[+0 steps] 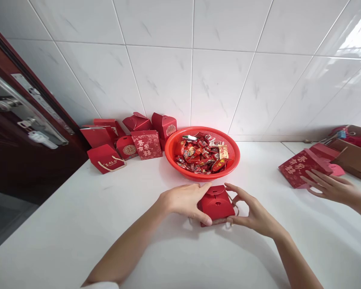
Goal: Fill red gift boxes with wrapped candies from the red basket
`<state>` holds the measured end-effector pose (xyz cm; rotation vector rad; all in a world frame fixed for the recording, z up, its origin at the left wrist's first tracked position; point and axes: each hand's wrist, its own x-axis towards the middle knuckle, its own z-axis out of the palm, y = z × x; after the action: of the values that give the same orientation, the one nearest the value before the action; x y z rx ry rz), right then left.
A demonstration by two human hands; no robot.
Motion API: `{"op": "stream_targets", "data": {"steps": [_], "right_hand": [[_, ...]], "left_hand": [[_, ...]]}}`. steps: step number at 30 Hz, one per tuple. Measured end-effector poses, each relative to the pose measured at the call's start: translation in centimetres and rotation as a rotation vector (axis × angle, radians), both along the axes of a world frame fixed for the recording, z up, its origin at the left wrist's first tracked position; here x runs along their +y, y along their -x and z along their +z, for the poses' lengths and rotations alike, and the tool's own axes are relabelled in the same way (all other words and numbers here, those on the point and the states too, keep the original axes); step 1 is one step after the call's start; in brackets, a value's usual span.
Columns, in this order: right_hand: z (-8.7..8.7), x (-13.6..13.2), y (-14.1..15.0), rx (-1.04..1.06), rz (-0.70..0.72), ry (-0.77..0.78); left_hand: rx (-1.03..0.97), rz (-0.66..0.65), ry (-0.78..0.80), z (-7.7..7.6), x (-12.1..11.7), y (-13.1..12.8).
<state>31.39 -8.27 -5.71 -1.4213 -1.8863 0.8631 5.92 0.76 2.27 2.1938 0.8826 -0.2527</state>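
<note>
A small red gift box with flaps at its top and a pale cord handle rests on the white table in front of me. My left hand grips its left side, thumb along the near edge and fingers at the far side. My right hand curves around the right side, thumb and fingertips touching the box by the cord. Just behind stands a red plastic basket filled with wrapped candies, many in red wrappers.
At the back left, several red gift boxes stand grouped, one with a cord handle. On the right, another person's hand touches a patterned red box. Beyond it sits a brown carton. A dark door borders the table's left.
</note>
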Motion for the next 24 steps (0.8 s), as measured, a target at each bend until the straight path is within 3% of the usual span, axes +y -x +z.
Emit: {"op": "stream_targets", "data": {"steps": [8,16,24], "right_hand": [[0.7,-1.3,0.6,-0.115,-0.164,-0.299],[-0.2,-1.8,3.9,-0.559,-0.336,-0.408],[-0.3,-1.8,5.1,-0.596,-0.383,-0.334]], "left_hand": [[-0.037,0.116,-0.094,-1.1,-1.4,-2.1],[-0.168,0.071,-0.058,-1.9,-1.2,-2.0],[-0.245,-0.030,0.024,-2.8,-0.5,-1.9]]}}
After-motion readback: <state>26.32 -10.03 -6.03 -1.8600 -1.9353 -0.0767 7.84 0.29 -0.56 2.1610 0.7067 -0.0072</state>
